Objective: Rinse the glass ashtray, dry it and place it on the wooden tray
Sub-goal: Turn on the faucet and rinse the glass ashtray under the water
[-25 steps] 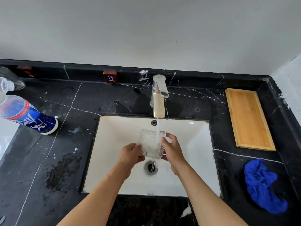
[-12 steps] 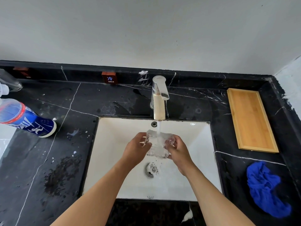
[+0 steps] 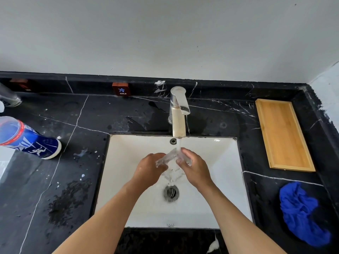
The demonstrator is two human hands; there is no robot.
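Both hands held the glass ashtray (image 3: 169, 158) over the white sink (image 3: 225, 180), directly under the stream from the tap (image 3: 178, 114). The left hand (image 3: 149, 169) gripped its left edge and the right hand (image 3: 194, 167) its right edge, fingers curled around the glass, which sat tilted between them. The blue cloth (image 3: 302, 213) lay on the counter to the near right and the wooden tray (image 3: 283, 132) beyond it, so the right hand was much nearer both for drying and placing.

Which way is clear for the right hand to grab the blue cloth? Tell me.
Probably yes, once it lets go: the right hand is holding the ashtray with the left hand. The cloth lies uncovered on the counter to its right, nothing between.
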